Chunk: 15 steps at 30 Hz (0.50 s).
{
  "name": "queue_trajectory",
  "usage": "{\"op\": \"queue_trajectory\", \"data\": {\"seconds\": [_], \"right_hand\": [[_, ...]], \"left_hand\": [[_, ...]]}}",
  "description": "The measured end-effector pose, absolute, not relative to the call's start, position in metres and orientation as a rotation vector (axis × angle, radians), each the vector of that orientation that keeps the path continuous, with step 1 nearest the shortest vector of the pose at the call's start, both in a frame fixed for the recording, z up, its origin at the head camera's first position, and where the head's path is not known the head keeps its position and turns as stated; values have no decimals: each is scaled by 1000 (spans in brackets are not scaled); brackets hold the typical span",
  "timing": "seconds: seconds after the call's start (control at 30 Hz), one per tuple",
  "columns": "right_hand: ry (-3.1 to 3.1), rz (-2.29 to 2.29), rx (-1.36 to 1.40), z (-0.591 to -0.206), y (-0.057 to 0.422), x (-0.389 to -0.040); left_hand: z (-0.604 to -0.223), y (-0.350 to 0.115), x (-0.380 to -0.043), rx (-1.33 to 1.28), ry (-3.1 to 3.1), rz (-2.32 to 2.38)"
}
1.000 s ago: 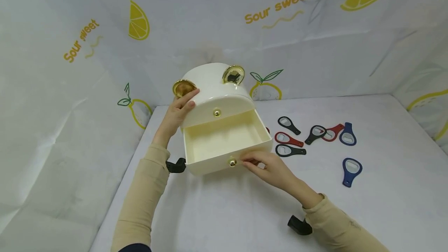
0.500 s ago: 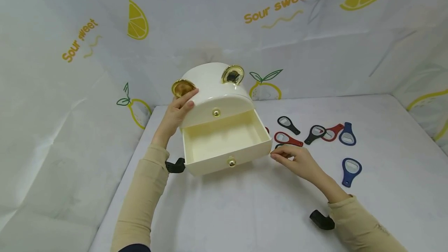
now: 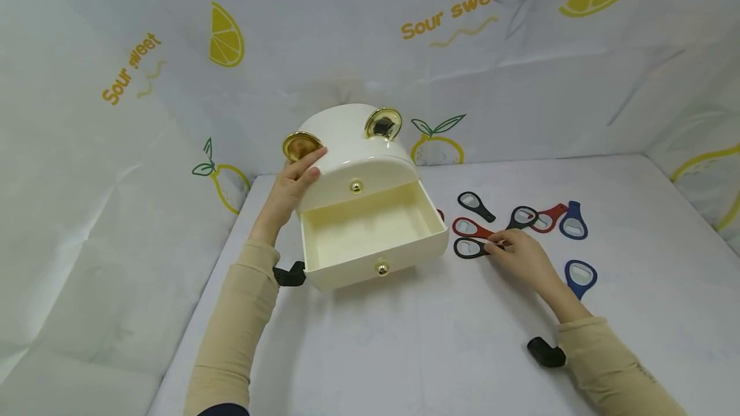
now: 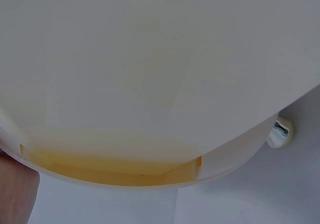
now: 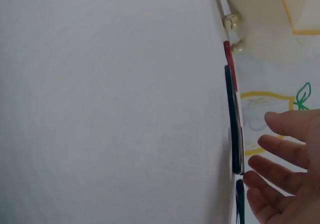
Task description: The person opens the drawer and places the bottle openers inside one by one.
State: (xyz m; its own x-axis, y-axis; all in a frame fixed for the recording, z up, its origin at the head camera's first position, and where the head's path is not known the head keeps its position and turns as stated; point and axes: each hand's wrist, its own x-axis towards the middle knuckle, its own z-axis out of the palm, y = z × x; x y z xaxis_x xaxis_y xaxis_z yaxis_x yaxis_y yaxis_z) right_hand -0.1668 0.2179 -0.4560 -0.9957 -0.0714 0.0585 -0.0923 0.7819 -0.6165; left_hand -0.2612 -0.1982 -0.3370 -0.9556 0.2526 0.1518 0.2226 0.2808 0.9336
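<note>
A: Grip status?

B: Right hand [image 3: 523, 259] has its fingertips down on the handle of the black opener [image 3: 475, 248] nearest the drawer; fingers look loosely spread in the right wrist view [image 5: 285, 174]; cannot tell whether it is pinched yet or only touched; opener lies flat on the table [image 3: 439, 345]. Left hand [image 3: 289, 188] lies with straight fingers against the upper left of the cream storage box [image 3: 352, 146], just below the gold disc [image 3: 302, 145]; a bracing press, not a clasp.

A: How far along?

B: Early, as I judge it; lower drawer [image 3: 370, 236] is pulled out toward the near side and its floor is bare; nothing loaded. All openers are on the table: the black one under the fingers, a red opener [image 3: 471, 228] just beyond it, another black opener [image 3: 475, 205] further back, a black-and-red pair [image 3: 534, 218] and a blue opener [image 3: 574, 223] to the right, one more blue opener [image 3: 580, 277] near right, partly behind the right wrist.

A: Anything in the way?

B: Little; stretch from opener to drawer is short and bare; the drawer's right wall is the only edge to clear. Red opener lies just beside the black one, so fingers could nudge it. Upper drawer is closed, gold knob [image 3: 356, 186] showing; second gold disc [image 3: 383, 123] on top right; lemon-print backdrop [image 3: 457, 11] behind.
</note>
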Motion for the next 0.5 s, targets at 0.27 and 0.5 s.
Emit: {"op": "queue_trajectory", "data": {"seconds": [0.27, 0.5], "right_hand": [[-2985, 951, 187, -460, 225, -169], [-3008, 895, 277, -465, 227, -169]], "left_hand": [[-336, -197, -261, 478, 2498, 1835], [-336, -196, -260, 469, 2488, 1837]]}}
